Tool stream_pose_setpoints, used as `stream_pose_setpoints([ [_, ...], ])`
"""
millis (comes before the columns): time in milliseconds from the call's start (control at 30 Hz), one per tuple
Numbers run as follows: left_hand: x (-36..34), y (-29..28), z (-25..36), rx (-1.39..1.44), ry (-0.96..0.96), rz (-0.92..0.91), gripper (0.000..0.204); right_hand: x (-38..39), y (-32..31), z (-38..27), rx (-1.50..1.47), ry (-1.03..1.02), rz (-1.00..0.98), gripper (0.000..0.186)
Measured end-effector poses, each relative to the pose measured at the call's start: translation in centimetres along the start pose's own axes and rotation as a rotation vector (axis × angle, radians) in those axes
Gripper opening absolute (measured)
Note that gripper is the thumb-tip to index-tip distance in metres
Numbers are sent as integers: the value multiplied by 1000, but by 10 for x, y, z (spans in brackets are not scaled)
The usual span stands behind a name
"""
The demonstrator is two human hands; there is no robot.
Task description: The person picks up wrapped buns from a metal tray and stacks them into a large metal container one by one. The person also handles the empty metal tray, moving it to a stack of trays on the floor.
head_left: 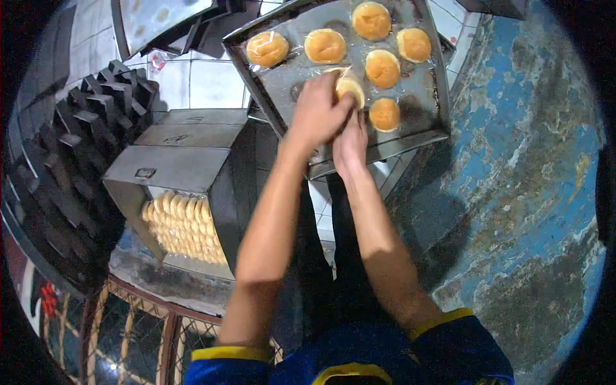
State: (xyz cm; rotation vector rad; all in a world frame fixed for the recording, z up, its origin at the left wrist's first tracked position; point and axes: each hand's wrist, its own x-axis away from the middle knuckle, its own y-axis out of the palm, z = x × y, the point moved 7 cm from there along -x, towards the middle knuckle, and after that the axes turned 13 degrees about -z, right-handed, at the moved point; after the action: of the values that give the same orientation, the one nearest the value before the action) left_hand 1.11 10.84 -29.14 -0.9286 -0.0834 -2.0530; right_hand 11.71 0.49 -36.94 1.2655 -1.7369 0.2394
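Note:
A dark metal tray (426,102) at the top holds several golden round buns (384,68), some with clear, shiny plastic about them. Near the tray's lower middle, my left hand (319,109) has its fingers closed on a pale cream bun (350,88). Just below and right of it, my right hand (350,144) reaches up to the same bun, fingers together against it and partly hidden by the left.
An open metal box (163,164) at left holds rows of pale bread pieces (183,228). Dark stacked pans (74,144) stand beyond it, another tray (151,19) lies at upper left, and a railing (173,319) runs lower left. Right is worn blue floor (513,192).

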Motion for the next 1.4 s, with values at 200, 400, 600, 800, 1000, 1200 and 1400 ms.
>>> stream_pose_setpoints([
  [200, -67, 0, -37, -253, -24, -267, 88, -23, 37, 5, -181, 25, 178, 71],
  [400, 31, 62, -11, 654, -72, -98, 76, 39, -32, -40, 780, 4, 135, 88],
  [600, 33, 166, 6, 1047, -69, -10, 66, 58, -84, -128, 1198, -198, -73, 84],
  [800, -8, 195, -5, 1029, -53, -23, 84, 9, -153, -109, 1005, -51, -218, 99],
  [1000, 34, 166, 12, 1007, -44, -28, 85, 52, -112, -113, 798, 76, -256, 101],
  [1200, 3, 98, 53, 991, 51, 67, 82, 22, -33, -194, 1048, -108, -379, 85],
  [1400, -55, 70, 28, 881, 109, 89, 96, -82, -55, -189, 1096, -133, -293, 89],
])
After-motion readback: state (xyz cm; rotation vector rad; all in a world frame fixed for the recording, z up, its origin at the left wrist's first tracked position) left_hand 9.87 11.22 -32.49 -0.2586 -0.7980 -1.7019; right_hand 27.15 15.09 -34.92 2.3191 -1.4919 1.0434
